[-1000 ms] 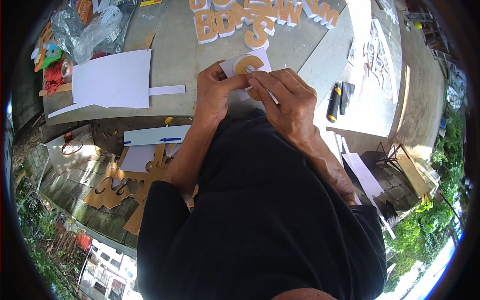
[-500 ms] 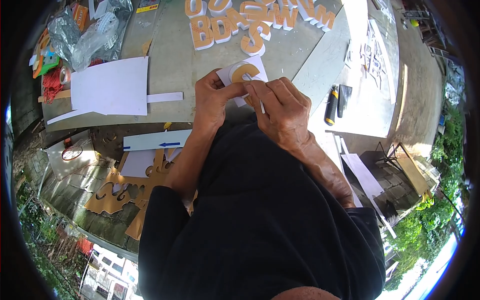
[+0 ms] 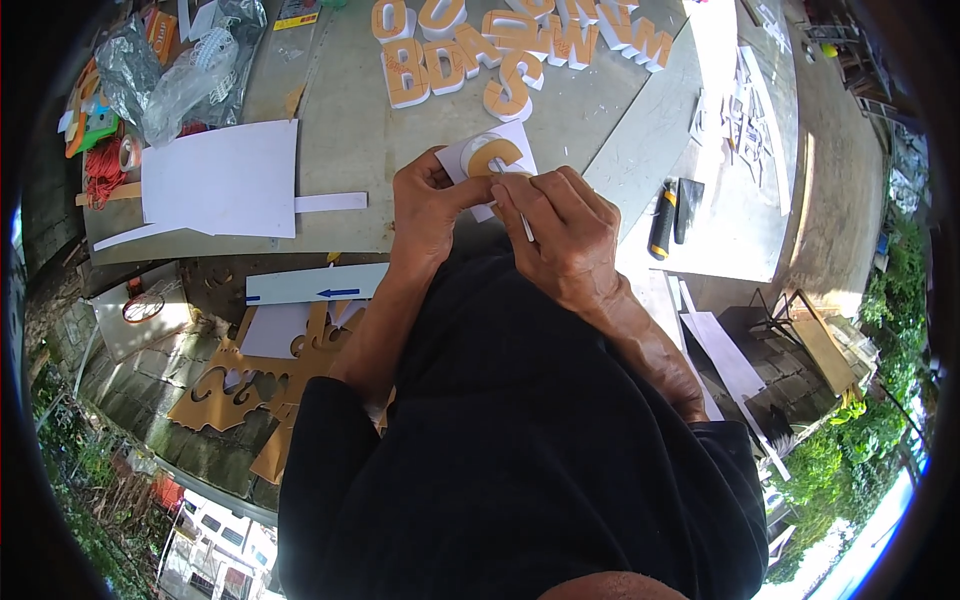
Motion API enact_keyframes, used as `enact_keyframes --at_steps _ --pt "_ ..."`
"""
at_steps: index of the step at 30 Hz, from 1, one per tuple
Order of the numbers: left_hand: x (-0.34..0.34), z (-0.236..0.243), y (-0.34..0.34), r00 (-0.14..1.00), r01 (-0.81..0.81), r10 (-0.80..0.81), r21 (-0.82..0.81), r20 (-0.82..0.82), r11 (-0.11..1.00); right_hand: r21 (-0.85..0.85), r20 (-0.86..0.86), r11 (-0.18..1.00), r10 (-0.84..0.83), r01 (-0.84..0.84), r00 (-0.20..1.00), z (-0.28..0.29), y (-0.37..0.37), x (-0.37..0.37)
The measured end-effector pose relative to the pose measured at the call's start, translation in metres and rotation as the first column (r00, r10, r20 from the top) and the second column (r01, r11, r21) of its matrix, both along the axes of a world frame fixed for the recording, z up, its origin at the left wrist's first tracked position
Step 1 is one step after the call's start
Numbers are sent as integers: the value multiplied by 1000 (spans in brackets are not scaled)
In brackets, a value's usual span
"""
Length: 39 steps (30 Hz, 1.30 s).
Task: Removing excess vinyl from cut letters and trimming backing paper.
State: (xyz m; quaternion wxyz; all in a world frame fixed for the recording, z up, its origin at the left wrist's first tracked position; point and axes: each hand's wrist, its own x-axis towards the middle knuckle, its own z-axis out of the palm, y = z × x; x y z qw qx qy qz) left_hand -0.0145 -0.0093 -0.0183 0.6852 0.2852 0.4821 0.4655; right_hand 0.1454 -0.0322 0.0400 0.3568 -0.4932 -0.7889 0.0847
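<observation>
My left hand (image 3: 438, 200) grips a white card (image 3: 460, 152) with a curved tan cardboard letter (image 3: 486, 155) on it, its thumb pressed on the near side. My right hand (image 3: 555, 230) is closed on a slim, light-coloured rod or blade (image 3: 528, 227), whose upper end rests in the letter's inner curve. Its bent fingers touch the letter and hide the lower part. Just beyond my hands, several cardboard-faced letters with white sides (image 3: 505, 95) lie grouped on the grey worktable (image 3: 345, 120).
White sheets (image 3: 218, 175) lie at left, near plastic bags (image 3: 185, 85) and red cord (image 3: 105, 175). A black-and-yellow knife (image 3: 662, 225) and dark blade (image 3: 688, 210) lie at right. Cardboard offcuts (image 3: 220, 395) are below left; a metal-legged stand (image 3: 815, 340) is at lower right.
The worktable appears slightly lower in the view. My right hand has shifted slightly toward my body and left, and more of the slim rod shows below its fingers. Both grips continue.
</observation>
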Motion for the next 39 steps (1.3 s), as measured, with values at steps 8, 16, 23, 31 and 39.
enact_keyframes --at_steps 8,16,23,31,39 --pt "2 0 -2 1000 -21 20 34 7 999 -13 5 1000 1 -1 1000 0 -1 -2" --pt "0 -1 -3 1000 -3 2 20 16 1000 -37 -19 999 1 -1 1000 -2 1 -1" --pt "-1 0 -4 1000 12 -12 27 15 1000 -48 18 999 -7 8 1000 0 -3 -4" --pt "-1 -1 -7 999 42 -43 10 5 999 20 -1 1000 13 -13 1000 -10 -4 -4" --pt "-3 -5 -7 997 38 -38 -1 74 999 -5 -95 997 76 -77 993 -9 -6 -3"
